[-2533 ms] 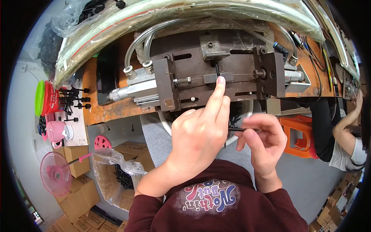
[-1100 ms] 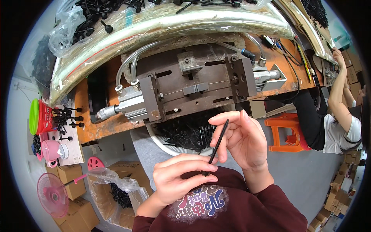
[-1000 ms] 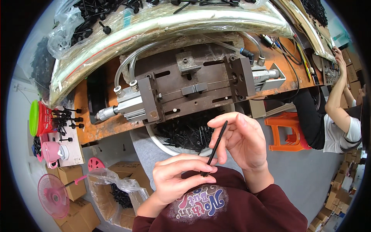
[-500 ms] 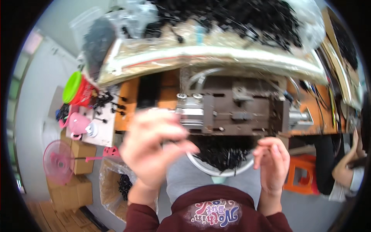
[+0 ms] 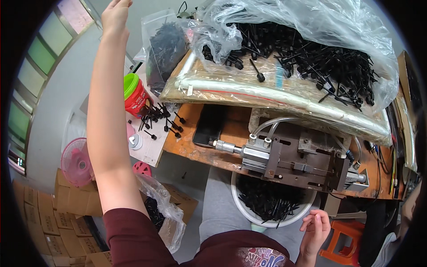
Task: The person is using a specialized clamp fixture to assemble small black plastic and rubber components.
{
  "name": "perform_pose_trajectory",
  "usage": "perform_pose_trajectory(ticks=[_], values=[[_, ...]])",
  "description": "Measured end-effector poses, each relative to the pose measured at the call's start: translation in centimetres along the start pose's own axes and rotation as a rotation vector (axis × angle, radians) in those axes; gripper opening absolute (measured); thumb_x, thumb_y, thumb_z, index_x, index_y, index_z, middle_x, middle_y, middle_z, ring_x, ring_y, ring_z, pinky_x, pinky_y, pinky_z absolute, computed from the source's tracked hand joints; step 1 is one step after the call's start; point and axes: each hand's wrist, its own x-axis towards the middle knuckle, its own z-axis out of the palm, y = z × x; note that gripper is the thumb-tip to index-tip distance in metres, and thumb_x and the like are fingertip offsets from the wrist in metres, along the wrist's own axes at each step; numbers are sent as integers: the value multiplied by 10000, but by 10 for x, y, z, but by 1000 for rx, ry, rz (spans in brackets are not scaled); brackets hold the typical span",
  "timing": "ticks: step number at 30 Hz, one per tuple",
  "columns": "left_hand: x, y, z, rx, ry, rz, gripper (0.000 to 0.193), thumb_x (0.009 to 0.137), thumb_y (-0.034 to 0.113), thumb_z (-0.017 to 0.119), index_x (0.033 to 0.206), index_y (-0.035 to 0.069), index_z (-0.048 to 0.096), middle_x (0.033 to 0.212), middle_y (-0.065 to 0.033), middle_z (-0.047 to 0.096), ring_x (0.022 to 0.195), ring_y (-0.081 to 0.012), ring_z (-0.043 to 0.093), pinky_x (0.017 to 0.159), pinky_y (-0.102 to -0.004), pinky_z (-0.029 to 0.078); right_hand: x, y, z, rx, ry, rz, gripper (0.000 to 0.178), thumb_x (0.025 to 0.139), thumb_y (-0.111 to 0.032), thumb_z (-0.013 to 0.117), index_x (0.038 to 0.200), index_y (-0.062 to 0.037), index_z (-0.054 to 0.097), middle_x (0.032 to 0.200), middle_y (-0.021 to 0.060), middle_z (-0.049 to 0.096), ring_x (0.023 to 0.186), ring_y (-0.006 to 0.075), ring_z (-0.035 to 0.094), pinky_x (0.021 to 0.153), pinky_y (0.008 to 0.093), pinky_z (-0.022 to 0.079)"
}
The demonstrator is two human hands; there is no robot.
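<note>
A second ago both hands met at one black stick, nearer than the white basin (image 5: 249, 215); now the left hand (image 5: 116, 17) has swung up far left of the basin, fingers bent and partly cut off, its grip impossible to tell. The right hand (image 5: 316, 231), loosely curled and unclosed, is just right of the basin, where black sticks (image 5: 269, 198) lie heaped.

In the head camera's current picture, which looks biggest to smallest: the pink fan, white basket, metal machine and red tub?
1. Metal machine
2. White basket
3. Pink fan and red tub: too alike to rank, as the fan is partly hidden.
</note>
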Motion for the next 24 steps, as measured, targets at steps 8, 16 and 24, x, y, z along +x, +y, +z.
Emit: perform_pose_trajectory(ticks=[8, 16, 24], values=[[-148, 39, 71, 98, -390, 296, 324, 869, 220, 687, 1137, 40, 660, 1110, -65, 684, 1025, -145, 596, 895, -315, 425, 11, -12, 9, 38, -75, -11, 204, 960, -143, 530, 992, 37, 621, 767, 126, 646, 591, 136, 566, 557, 238, 447], [-282, 15, 196, 431, -853, 753, 219, 836, 152, 711, 1046, 91, 715, 1025, -55, 690, 953, -245, 650, 848, -338, 504, 3, -15, 10, 45, -130, -28, 193, 959, -117, 537, 996, 44, 636, 771, 131, 669, 584, 119, 569, 579, 237, 467], [-296, -17, 249, 591, -805, 490, 309, 766, 120, 718, 1074, 116, 694, 1033, -98, 649, 1028, -289, 611, 902, -382, 485, -5, -18, -3, 41, -84, -36, 185, 958, -93, 531, 996, 51, 641, 777, 126, 670, 595, 116, 573, 588, 235, 470]])
